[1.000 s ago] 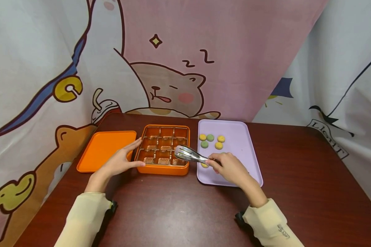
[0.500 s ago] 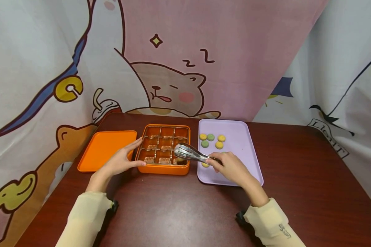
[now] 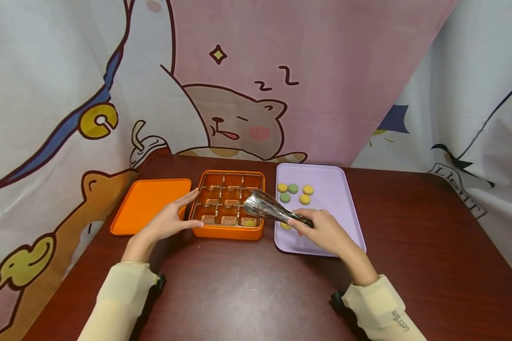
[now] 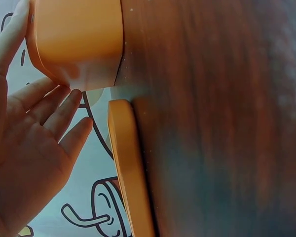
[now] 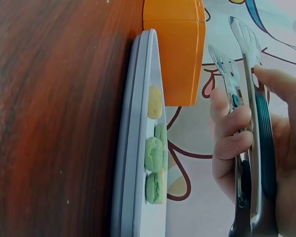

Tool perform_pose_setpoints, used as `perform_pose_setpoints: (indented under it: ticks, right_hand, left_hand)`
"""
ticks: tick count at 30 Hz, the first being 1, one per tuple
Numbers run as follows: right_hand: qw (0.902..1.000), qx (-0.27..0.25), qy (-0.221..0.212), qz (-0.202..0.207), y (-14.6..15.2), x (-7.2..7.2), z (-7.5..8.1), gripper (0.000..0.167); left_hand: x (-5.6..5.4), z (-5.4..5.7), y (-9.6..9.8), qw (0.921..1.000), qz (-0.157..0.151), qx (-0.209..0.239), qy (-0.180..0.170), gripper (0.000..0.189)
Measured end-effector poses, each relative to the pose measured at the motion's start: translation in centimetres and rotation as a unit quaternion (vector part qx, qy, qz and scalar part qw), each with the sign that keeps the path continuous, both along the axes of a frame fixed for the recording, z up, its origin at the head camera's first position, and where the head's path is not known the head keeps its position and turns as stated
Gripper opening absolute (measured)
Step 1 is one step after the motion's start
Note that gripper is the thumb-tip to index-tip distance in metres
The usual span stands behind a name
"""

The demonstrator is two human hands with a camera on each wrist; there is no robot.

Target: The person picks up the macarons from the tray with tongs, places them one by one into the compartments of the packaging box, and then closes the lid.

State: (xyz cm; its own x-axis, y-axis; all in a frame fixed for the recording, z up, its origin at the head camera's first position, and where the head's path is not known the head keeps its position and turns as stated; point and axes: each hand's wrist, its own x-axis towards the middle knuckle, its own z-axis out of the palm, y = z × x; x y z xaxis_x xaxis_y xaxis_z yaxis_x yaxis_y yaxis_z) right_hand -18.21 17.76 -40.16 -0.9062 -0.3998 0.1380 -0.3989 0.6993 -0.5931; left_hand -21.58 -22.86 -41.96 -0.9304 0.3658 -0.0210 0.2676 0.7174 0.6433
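An orange box (image 3: pixel 228 232) holds a clear divided insert. One yellow macaron (image 3: pixel 250 223) lies in its front right compartment. My left hand (image 3: pixel 166 222) rests against the box's left side, fingers spread and fairly straight; in the left wrist view its fingers (image 4: pixel 64 116) touch the box wall. With my right hand (image 3: pixel 322 229) I grip metal tongs (image 3: pixel 266 207), their heads above the right part of the box. In the right wrist view the tongs' tips stand apart with nothing between them. Several yellow and green macarons (image 3: pixel 293 188) lie on a lavender tray (image 3: pixel 333 184), one partly behind the tongs.
A flat orange lid (image 3: pixel 147 201) lies left of the box on the dark wooden table (image 3: pixel 239 284). The tray stands close to the box's right side. Behind hangs a printed cartoon curtain (image 3: pixel 324 71).
The yellow macaron has come into view in the front right compartment, beneath the tongs. The tongs have risen slightly and their arms have spread. My left hand stays against the box.
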Motion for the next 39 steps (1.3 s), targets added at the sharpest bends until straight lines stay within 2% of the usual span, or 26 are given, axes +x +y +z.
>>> perform_pose_setpoints:
  ticks: [6,15,22,26,32,37,39]
  right_hand:
    - [1.0000,-0.002,0.003,-0.005,0.5,0.1,0.0,0.018]
    - [0.9991,0.003,0.040,-0.013,1.5,0.2,0.0,0.027]
    - [0.9994,-0.019,0.027,-0.011,2.1,0.4,0.0,0.033]
    - [0.9987,-0.047,0.020,-0.002,2.2,0.5,0.3,0.030]
    - [0.9961,-0.081,0.033,0.004,2.7,0.8,0.8,0.029]
    - [0.9967,-0.081,0.008,-0.007,3.5,1.2,1.4,0.033]
    - [0.9972,-0.072,0.014,-0.018,3.8,1.4,1.6,0.034]
  left_hand:
    - [-0.1,0.1,0.1,1.0000,0.001,-0.005,0.000,0.098]
    - [0.0,0.2,0.2,1.0000,0.001,0.001,0.002,0.099]
    - [0.0,0.2,0.1,1.0000,0.001,-0.005,0.004,0.098]
    - [0.0,0.0,0.1,1.0000,0.000,-0.004,-0.001,0.098]
    - [0.0,-0.2,0.1,1.0000,0.000,-0.001,-0.003,0.098]
    - [0.0,-0.1,0.1,1.0000,-0.001,0.004,-0.001,0.097]
    - [0.0,-0.1,0.1,1.0000,0.000,0.005,-0.002,0.097]
